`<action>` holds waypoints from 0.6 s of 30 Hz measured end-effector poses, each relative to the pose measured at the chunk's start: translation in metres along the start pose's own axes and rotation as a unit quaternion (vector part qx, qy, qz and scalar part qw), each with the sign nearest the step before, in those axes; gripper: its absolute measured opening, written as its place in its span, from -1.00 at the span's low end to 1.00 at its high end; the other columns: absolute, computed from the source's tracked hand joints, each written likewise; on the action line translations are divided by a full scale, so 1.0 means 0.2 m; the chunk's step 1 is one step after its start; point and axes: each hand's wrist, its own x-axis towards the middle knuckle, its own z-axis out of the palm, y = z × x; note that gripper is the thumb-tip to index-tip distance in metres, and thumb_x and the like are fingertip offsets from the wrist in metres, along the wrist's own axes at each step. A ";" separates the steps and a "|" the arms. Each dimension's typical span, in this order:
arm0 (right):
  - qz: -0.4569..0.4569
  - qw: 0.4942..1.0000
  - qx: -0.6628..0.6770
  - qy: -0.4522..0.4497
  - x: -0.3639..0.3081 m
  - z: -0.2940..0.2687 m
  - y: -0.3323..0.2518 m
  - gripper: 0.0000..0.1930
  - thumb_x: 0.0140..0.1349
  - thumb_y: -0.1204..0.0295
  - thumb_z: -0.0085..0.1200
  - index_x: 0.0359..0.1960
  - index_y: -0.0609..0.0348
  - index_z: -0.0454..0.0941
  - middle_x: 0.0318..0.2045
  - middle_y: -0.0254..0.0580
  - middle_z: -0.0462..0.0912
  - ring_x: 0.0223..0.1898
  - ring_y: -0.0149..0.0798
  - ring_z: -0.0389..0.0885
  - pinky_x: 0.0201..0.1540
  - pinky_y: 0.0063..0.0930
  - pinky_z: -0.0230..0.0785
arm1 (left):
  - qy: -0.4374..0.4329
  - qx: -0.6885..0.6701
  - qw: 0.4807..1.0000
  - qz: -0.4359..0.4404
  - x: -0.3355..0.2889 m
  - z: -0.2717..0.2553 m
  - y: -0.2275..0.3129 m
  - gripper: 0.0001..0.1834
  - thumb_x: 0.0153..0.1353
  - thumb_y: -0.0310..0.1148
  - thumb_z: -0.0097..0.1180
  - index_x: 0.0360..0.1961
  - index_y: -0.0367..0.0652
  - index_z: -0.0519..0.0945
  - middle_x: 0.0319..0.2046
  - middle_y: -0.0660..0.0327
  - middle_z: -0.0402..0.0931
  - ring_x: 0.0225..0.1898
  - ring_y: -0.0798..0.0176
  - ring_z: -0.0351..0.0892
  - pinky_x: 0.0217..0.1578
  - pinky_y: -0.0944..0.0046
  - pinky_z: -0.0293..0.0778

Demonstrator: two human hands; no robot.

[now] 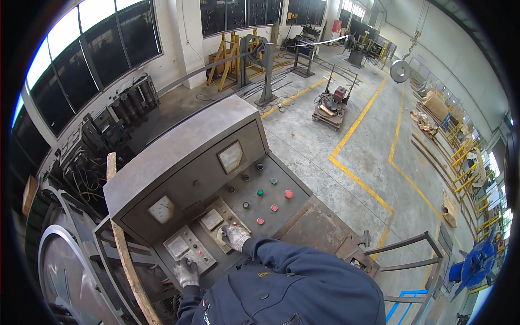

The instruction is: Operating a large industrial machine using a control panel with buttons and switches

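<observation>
I stand at a grey metal control console (pixel 179 146) with two dial gauges, small panel boxes and red and green push buttons (pixel 273 189). My left hand (pixel 187 272), in a grey work glove, rests on a knob at the lower edge of the left panel box (pixel 187 246). My right hand (pixel 236 236), also gloved, grips a knob on the right panel box (pixel 219 222), beside a small red light. Dark blue sleeves and a jacket fill the lower middle of the view.
A wooden plank (pixel 122 238) leans along the console's left side. Large steel wheels and wiring (pixel 70 254) lie to the left. A metal railing (pixel 406 254) stands at right. Yellow floor lines (pixel 357 179), a small cart (pixel 330 105) and a hanging steel coil (pixel 400 70) lie beyond.
</observation>
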 end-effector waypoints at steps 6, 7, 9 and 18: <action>-0.003 1.000 -0.002 -0.002 0.00 0.00 0.00 -0.58 0.31 0.27 0.14 0.18 0.12 0.51 -0.15 0.14 0.73 -0.11 0.15 0.74 -0.06 0.05 0.58 | 0.009 -0.002 1.000 -0.010 -0.01 0.01 -0.01 -0.59 0.10 -0.25 0.32 -0.02 -0.14 0.65 0.03 -0.12 0.53 0.15 -0.26 0.44 0.26 -0.16 0.36; -0.003 1.000 -0.001 -0.004 0.00 0.00 0.00 -0.59 0.31 0.27 0.14 0.17 0.12 0.52 -0.15 0.15 0.73 -0.12 0.15 0.74 -0.06 0.05 0.58 | 0.014 -0.005 1.000 -0.009 -0.01 0.02 0.00 -0.59 0.10 -0.24 0.32 -0.02 -0.15 0.66 0.03 -0.12 0.53 0.15 -0.26 0.44 0.26 -0.16 0.35; 0.000 1.000 -0.008 -0.010 0.01 0.00 0.00 -0.60 0.32 0.27 0.13 0.15 0.12 0.52 -0.15 0.15 0.73 -0.12 0.16 0.74 -0.07 0.05 0.58 | 0.006 -0.012 1.000 -0.008 -0.01 0.02 -0.02 -0.58 0.10 -0.26 0.35 0.00 -0.12 0.64 0.08 -0.17 0.49 0.18 -0.30 0.42 0.27 -0.17 0.34; 0.003 1.000 -0.016 -0.011 0.02 0.03 0.02 -0.62 0.31 0.24 0.17 0.11 0.08 0.54 -0.16 0.12 0.73 -0.11 0.16 0.74 -0.07 0.04 0.58 | -0.032 -0.030 0.999 -0.014 0.00 0.00 -0.03 -0.54 0.09 -0.31 0.40 0.04 -0.06 0.60 0.21 -0.29 0.41 0.23 -0.37 0.39 0.29 -0.17 0.33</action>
